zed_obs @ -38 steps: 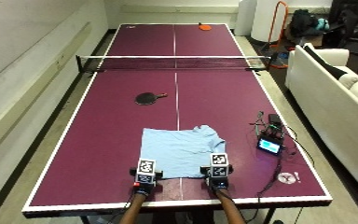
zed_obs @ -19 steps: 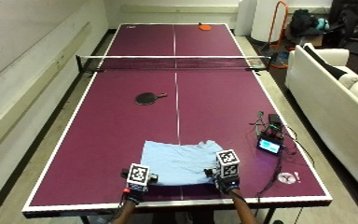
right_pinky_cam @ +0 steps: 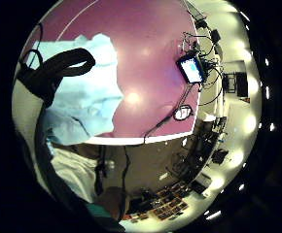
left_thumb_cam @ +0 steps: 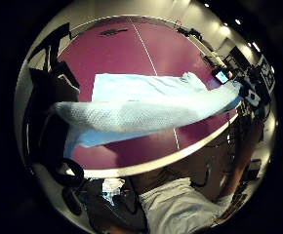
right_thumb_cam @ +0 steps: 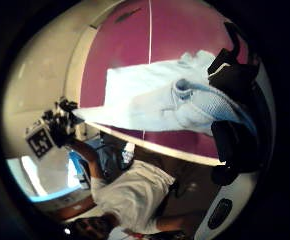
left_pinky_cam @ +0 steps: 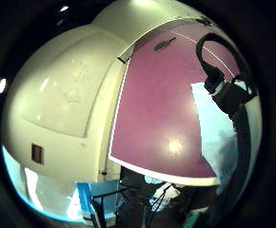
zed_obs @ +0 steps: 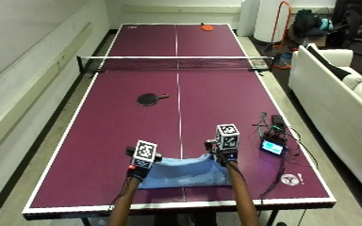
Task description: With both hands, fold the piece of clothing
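- A light blue garment (zed_obs: 184, 172) is lying on the purple tabletop (zed_obs: 105, 141) near the person's edge, just right of the white centre line, its long axis running side to side.
- The left hand (zed_obs: 142, 160) is holding the garment's left end and the right hand (zed_obs: 226, 149) its right end; the raised edge is stretching between them above the layer lying flat.
- The left thumb side palm view is showing that edge as a taut band (left_thumb_cam: 146, 114) over the flat cloth; the outside view is hiding this under the hands.
- The right hand's fingers (right_thumb_cam: 232, 75) are curling round bunched cloth in the right thumb side palm view. The left fingers appear to be pinching their end too, though they are showing less plainly.
- Judging by this, the coming move is carrying the held edge away from the person, over the flat part; both hands are standing about equally near.
- A black paddle (zed_obs: 148, 99), the net (zed_obs: 178, 63) and a small lit device (zed_obs: 273, 147) are lying well apart from the cloth.
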Available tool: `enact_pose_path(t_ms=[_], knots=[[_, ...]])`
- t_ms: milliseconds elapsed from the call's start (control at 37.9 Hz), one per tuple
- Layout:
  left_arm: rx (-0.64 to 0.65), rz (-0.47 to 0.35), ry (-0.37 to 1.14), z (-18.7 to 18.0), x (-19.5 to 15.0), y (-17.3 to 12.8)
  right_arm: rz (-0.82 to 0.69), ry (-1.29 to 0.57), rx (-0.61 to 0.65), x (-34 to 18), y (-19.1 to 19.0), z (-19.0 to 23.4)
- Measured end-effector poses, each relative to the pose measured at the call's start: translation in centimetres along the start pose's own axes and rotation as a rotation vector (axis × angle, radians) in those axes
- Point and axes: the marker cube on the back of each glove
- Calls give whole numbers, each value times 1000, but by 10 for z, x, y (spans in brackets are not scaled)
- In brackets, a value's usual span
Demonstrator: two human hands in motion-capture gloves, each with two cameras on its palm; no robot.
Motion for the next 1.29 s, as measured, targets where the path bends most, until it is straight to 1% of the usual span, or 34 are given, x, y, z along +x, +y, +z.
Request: enact_pose_path(t_ms=[79,158,238,291,343,423,475,555,608,687,740,792,845,898,951,1004,1057,1136,1189,1242,1294], knots=[[30,-3,-25,20,3,-23,22,16,-26,-3,-6,-9],[82,-1,-50,52,11,-49,64,51,-58,2,-29,3],[101,-8,-54,71,17,-62,126,83,-45,9,-47,13],[100,-27,-43,76,19,-62,159,71,-10,12,-54,18],[113,-61,-22,80,20,-63,153,11,33,12,-57,25],[199,-133,41,82,23,-69,153,-96,167,15,-53,32],[241,-161,75,82,25,-70,174,-137,254,20,-49,35],[202,-174,21,89,16,-56,233,-181,343,30,-34,44],[164,-151,12,96,15,-46,319,-175,334,43,-20,60],[71,-77,24,106,22,-32,481,-111,237,56,9,83],[0,-23,32,100,27,-21,554,-31,232,61,29,88],[-75,21,44,77,32,-4,573,34,269,65,35,95],[-170,49,67,62,37,11,566,59,264,64,38,107],[-270,51,94,65,41,21,569,84,250,65,43,118],[-334,45,127,71,43,28,566,87,266,68,44,125],[-321,58,174,73,48,29,538,65,299,70,37,135],[-289,83,213,72,56,30,499,50,332,79,16,157],[-274,96,220,71,65,32,477,34,326,97,-10,189],[-264,101,220,70,70,32,499,38,314,102,-9,187],[-268,124,242,69,78,32,544,39,301,107,1,169],[-280,153,263,66,87,34,583,1,289,112,9,147]])
